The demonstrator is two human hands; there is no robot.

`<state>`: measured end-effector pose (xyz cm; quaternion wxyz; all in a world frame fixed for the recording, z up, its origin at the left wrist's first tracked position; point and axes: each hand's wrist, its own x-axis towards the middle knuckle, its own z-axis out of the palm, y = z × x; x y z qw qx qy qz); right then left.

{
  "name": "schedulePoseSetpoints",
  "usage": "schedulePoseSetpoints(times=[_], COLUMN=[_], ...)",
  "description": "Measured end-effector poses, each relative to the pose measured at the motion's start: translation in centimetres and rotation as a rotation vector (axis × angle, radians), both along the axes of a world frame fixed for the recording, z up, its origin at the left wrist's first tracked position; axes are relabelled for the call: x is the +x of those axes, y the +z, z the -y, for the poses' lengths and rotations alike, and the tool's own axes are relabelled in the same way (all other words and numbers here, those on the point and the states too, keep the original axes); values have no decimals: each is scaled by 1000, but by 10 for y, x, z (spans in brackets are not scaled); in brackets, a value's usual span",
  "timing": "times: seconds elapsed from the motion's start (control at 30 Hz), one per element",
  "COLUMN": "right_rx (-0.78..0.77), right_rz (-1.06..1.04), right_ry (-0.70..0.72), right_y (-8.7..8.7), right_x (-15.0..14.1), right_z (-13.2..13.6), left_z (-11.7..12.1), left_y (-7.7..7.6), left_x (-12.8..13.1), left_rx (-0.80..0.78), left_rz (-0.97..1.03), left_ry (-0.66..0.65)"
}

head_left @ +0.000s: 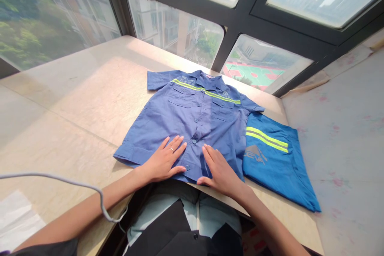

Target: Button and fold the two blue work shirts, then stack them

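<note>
A blue short-sleeved work shirt [195, 120] with a yellow reflective stripe across the chest lies flat, front up and buttoned, on a beige marble ledge [90, 100]. My left hand [165, 160] rests flat on the shirt's lower front, left of the button line, fingers stretched out, a ring on one finger. My right hand [219, 170] lies flat on the lower front right of the buttons, fingers together and extended. Neither hand holds anything.
A folded brighter blue garment [276, 164] with yellow stripes and a grey logo lies right of the shirt. A floral-patterned sheet [345, 136] covers the surface at the right. A grey cable [75, 184] crosses the lower left. Large windows [180, 28] run behind the ledge.
</note>
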<state>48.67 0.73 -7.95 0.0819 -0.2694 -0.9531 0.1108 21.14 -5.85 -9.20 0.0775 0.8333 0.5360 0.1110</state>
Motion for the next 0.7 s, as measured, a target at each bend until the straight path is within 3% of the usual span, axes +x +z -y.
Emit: schedulePoseSetpoints(times=[0.2,0.27,0.37,0.47,0.57,0.7], right_rx=[103,105,77,-1,-122,-160], right_rz=[122,128,138,119,21,-146], right_ry=[51,57,55,62,33,-78], right_y=[-17,-19,-13,4,24,33], right_x=[37,40,38,33,22,-6], right_z=[15,17,15,6,-14,-52], left_z=[28,31,28,11,-23,-81], left_y=[-13,-10,7,32,54,60], left_x=[-36,-42,-40,-27,-10,10], left_rx=[54,44,-12,-125,-210,-155], left_rz=[-71,-80,-107,-124,-46,250], left_ry=[14,12,27,94,200,269])
